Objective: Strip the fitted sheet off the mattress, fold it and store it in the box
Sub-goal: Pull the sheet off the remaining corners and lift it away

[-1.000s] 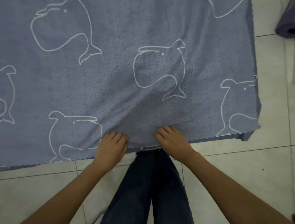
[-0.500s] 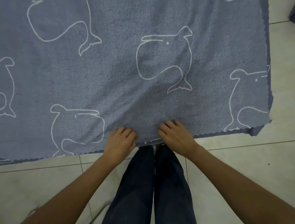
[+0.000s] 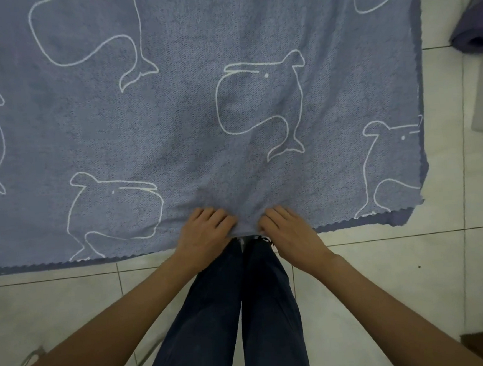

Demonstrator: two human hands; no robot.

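A blue sheet printed with white whale outlines lies spread flat on the tiled floor, filling the upper part of the view. Its near edge has a zigzag hem, and its right corner sits at the right. My left hand and my right hand sit side by side on the middle of the near edge, fingers curled into the cloth. The fabric bunches into small folds between and in front of them. No box is in view.
White floor tiles run along the near side and right of the sheet. A rolled purple mat lies at the upper right, with a pale object below it. My legs in dark trousers stand at the sheet's edge. A metal rod shows at the lower left.
Both hands have drawn closer together on the near edge, and the cloth between them has gathered slightly. The view has shifted a little.
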